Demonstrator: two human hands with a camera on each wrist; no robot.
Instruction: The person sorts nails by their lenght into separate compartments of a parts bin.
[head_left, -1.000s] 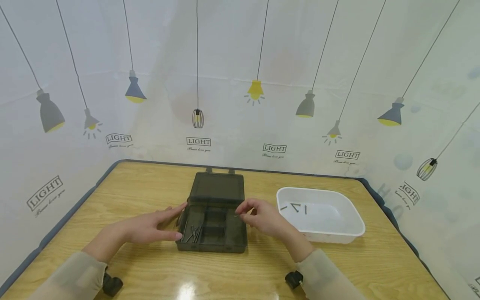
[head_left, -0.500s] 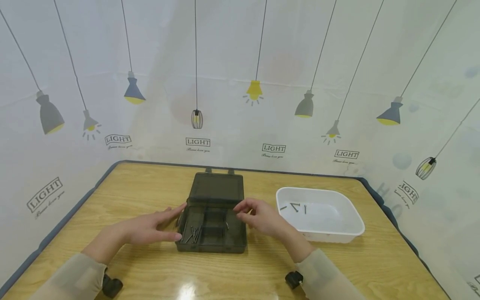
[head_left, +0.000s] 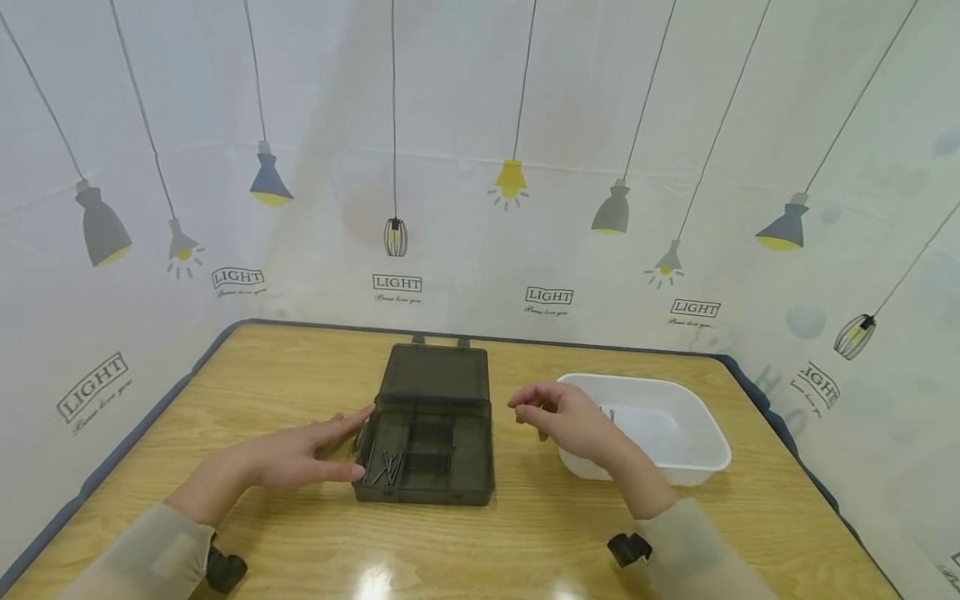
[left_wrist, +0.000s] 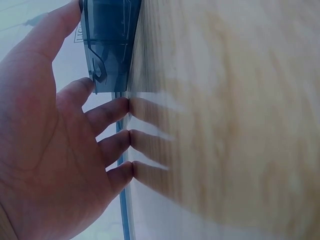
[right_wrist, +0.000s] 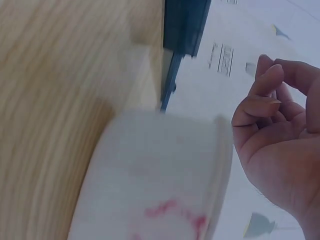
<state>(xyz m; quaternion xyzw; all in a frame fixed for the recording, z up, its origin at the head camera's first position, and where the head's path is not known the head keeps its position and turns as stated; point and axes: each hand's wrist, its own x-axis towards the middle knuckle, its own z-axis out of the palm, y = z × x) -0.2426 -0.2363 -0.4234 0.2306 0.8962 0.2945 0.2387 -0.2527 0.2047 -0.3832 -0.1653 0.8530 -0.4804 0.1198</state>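
Fasteners [head_left: 387,468] already lie in the left compartment of my open dark box [head_left: 423,496]; other fasteners [head_left: 612,415] wait in the white tray [head_left: 678,433], so I judge the filling partly done, though my hand hides too much to count them. My left grip [head_left: 300,454], fingers extended, touches the box's left side; my right grip [head_left: 566,419], loosely curled, shows nothing held, beside the tray.

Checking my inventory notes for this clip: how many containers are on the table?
2: the open dark box beside the left hand, and the white tub right of it, partly covered by the right hand.
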